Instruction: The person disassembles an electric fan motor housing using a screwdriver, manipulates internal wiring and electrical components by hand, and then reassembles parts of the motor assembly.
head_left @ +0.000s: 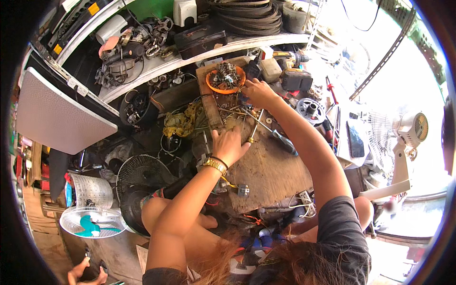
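Observation:
My left hand (229, 146) is at the left side of a wooden board (270, 183), its fingers curled down and what they may hold hidden. Close to its thumb lies a thin metal rod (256, 125) with a brass-coloured end. My right hand (260, 93) reaches to the board's far part, fingers bent at a small dark-blue item I cannot make out. Just beyond it stands an orange bowl (213, 86) heaped with screws and small metal parts. A screwdriver (285, 143) with a blue-grey handle lies under my right forearm. Loose screws (230, 113) are strewn between my hands.
A cordless drill (287, 58) and a battery pack (297, 80) sit beyond my right hand. A phone (355, 138) and a fan (412, 128) are at the right. A black fan grille (142, 173) and a plug (243, 190) lie near my left arm. A shelf (185, 59) runs behind.

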Demonstrator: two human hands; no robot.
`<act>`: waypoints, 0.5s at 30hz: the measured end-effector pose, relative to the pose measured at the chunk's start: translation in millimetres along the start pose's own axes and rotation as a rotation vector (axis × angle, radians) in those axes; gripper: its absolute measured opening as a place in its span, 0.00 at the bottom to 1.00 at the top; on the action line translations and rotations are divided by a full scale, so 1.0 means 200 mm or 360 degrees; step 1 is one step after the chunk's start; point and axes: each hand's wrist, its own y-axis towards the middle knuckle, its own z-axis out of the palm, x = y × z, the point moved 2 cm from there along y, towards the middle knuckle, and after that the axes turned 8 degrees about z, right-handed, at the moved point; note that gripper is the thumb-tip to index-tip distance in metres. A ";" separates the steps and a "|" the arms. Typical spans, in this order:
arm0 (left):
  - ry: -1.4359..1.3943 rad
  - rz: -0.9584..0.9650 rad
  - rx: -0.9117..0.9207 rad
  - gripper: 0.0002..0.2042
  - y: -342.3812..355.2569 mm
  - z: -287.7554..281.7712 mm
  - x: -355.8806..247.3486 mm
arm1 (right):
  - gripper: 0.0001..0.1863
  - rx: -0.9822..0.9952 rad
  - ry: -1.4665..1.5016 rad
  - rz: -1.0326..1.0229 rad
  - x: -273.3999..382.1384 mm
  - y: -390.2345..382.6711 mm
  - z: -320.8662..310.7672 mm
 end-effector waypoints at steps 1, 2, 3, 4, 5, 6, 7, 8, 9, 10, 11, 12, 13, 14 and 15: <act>-0.0134 -0.0013 -0.0039 0.33 0.01 0.02 -0.01 | 0.20 -0.0013 0.0040 -0.0009 -0.01 -0.02 0.00; -0.0255 -0.0021 -0.0093 0.36 0.04 0.04 0.01 | 0.20 -0.0046 0.0074 -0.0018 -0.03 -0.02 -0.02; -0.0542 0.0112 -0.0357 0.44 0.06 0.17 0.13 | 0.19 -0.0124 0.0300 -0.0051 0.01 0.00 -0.08; -0.0908 0.0086 -0.0349 0.45 0.09 0.17 0.11 | 0.19 -0.0178 0.0504 -0.0024 -0.05 -0.05 -0.10; -0.1271 0.0056 -0.0335 0.45 0.12 0.16 0.08 | 0.18 -0.0234 0.0709 -0.0004 -0.09 -0.09 -0.14; -0.1625 -0.0009 -0.0324 0.46 0.12 0.15 0.08 | 0.17 -0.0175 0.0984 0.0102 -0.04 -0.12 -0.21; -0.1703 -0.0005 -0.0444 0.39 0.11 0.14 0.09 | 0.17 -0.0111 0.1256 0.0210 -0.01 -0.15 -0.29; -0.1840 0.0144 -0.0412 0.34 0.12 0.11 0.07 | 0.16 -0.0058 0.1506 0.0351 0.00 -0.23 -0.37; -0.1968 0.0289 -0.0375 0.30 0.11 0.06 0.06 | 0.15 0.0010 0.1897 0.0339 0.02 -0.28 -0.43; -0.2093 0.0434 -0.0337 0.26 0.08 0.01 0.05 | 0.16 0.0004 0.1992 0.0358 0.03 -0.36 -0.50; -0.2440 0.0437 -0.0067 0.16 0.05 -0.06 0.01 | 0.17 -0.0036 0.2167 0.0442 0.06 -0.46 -0.59; -0.2795 0.0513 0.0081 0.15 0.01 -0.09 -0.02 | 0.18 -0.0076 0.2346 0.0515 0.08 -0.53 -0.66; -0.2845 0.0595 0.0176 0.15 -0.02 -0.13 -0.02 | 0.19 -0.0025 0.2242 0.0486 0.04 -0.59 -0.70; -0.2888 0.0684 0.0282 0.16 -0.06 -0.19 -0.02 | 0.19 -0.0094 0.2090 0.0494 0.01 -0.66 -0.74; -0.2902 0.0662 0.0192 0.16 -0.11 -0.23 -0.05 | 0.19 -0.0154 0.1942 0.0509 -0.02 -0.73 -0.76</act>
